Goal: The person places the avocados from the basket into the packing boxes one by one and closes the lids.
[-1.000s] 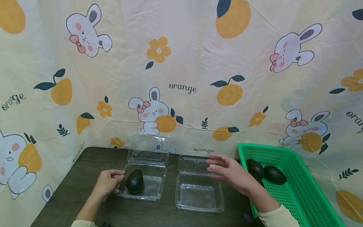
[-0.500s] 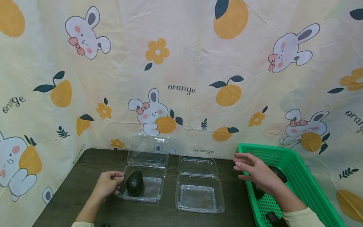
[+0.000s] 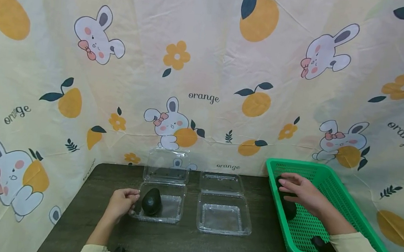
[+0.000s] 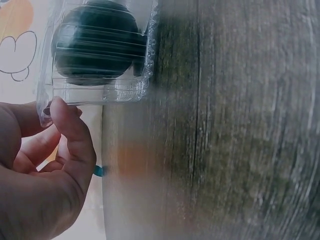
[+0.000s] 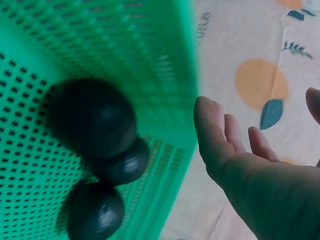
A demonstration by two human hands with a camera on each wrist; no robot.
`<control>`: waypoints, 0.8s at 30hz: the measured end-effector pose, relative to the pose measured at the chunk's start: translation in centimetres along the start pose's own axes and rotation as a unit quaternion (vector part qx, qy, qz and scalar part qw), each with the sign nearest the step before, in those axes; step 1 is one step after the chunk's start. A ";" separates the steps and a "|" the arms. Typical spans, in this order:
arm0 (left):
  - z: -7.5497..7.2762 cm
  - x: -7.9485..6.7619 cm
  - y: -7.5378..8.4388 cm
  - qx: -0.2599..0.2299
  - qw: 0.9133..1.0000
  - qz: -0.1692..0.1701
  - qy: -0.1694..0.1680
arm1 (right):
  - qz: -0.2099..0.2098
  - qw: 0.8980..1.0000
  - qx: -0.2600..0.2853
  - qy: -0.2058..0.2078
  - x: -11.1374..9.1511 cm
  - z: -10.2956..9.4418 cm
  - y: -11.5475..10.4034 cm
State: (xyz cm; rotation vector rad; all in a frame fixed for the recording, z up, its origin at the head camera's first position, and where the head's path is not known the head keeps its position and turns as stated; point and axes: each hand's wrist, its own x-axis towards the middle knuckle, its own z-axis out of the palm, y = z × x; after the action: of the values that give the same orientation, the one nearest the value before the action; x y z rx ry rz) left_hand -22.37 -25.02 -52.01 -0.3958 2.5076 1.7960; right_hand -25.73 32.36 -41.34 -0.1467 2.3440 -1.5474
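Note:
My left hand (image 3: 119,205) pinches the left edge of a clear plastic clamshell box (image 3: 171,207), thumb and fingers at its rim. Its lid (image 3: 166,167) stands raised behind. One dark avocado (image 3: 151,201) lies in the left part of this box, and shows through the wall as a dark avocado (image 4: 95,42) in the left wrist view. My right hand (image 3: 304,195) is over the green basket (image 3: 368,240), fingers spread and holding nothing. Below it, partly hidden, are dark avocados (image 3: 289,209); the right wrist view shows three, the nearest avocado (image 5: 92,117) largest.
A second clear clamshell box (image 3: 223,220) lies opened on the dark wooden table (image 3: 184,248), between the first box and the basket. A patterned cloth (image 3: 214,63) hangs right behind the table. Dark wrist-camera mounts are on both forearms.
My right hand has moved right, from above the second box to over the green basket. The left hand still holds the first box's edge, and the avocado in it has not moved.

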 end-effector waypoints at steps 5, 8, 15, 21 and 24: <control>0.1 -0.1 0.1 -0.003 1.000 0.002 0.000 | 0.020 1.000 -0.018 0.010 0.0 -1.2 1.5; 0.1 -0.1 0.0 -0.005 1.000 0.002 0.000 | 0.035 0.999 -0.023 0.016 0.0 -1.9 2.2; 0.1 -0.1 0.1 -0.003 1.000 -0.001 0.002 | 0.081 0.996 -0.034 0.023 0.4 -2.9 3.5; 0.0 -0.1 0.0 -0.003 1.000 -0.004 0.001 | 0.121 0.990 -0.069 0.017 0.6 -3.4 3.9; 0.0 -0.1 0.0 -0.005 1.000 -0.004 0.001 | 0.138 0.987 -0.082 0.006 0.8 -3.5 4.3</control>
State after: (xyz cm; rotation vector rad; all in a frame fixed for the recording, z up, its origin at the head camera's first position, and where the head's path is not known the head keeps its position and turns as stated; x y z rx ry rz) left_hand -22.26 -24.95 -51.97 -0.4074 2.4961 1.8063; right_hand -27.19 37.01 -44.14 0.1447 2.3800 -1.2284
